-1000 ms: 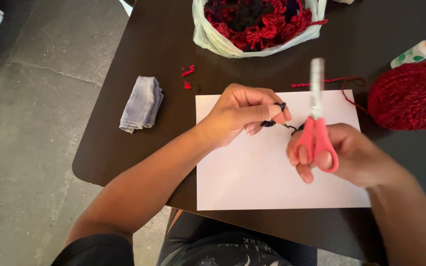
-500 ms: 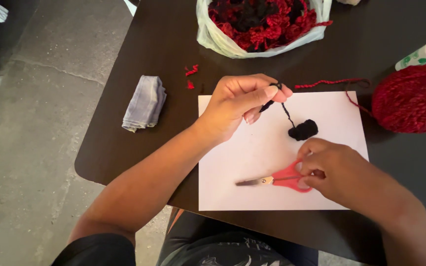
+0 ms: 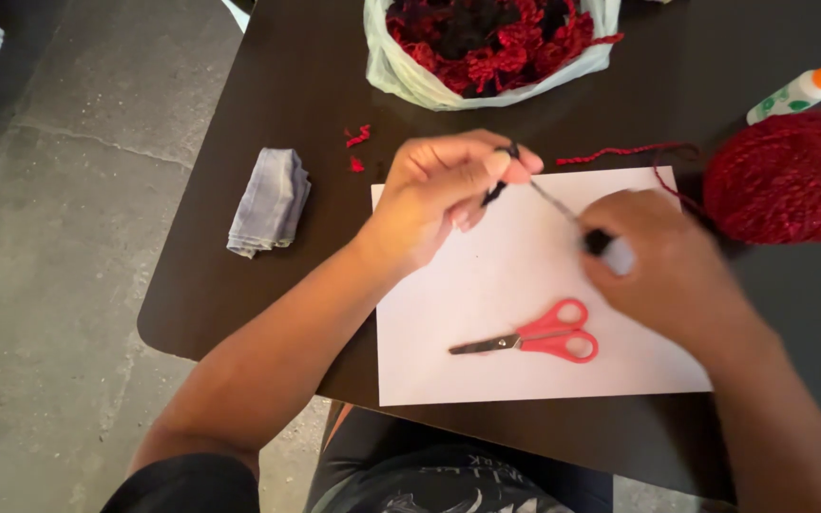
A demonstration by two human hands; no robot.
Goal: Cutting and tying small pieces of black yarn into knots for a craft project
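Pinching one end of a thin dark strand [image 3: 551, 201] between thumb and fingertip of the left hand [image 3: 444, 190], just above the top edge of the white paper sheet [image 3: 486, 285]; gripping the other end with the right hand [image 3: 662, 261], fingers curled closed around a small dark and white piece [image 3: 608, 249] too blurred to tell apart. Stretching the strand taut and slanted between both hands over the paper. Lying released on the lower part of the sheet, red-handled scissors [image 3: 534, 339], blades closed and pointing left, apart from both hands. Resting on the dark bench [image 3: 287, 104]: a ball of red yarn [image 3: 786, 178] just right of the right hand, a glue bottle [image 3: 805, 90] behind it, a plastic bag of red and black pieces [image 3: 491, 47] at the far edge, a folded grey cloth [image 3: 268, 199] to the left, small red scraps [image 3: 358, 138] near it
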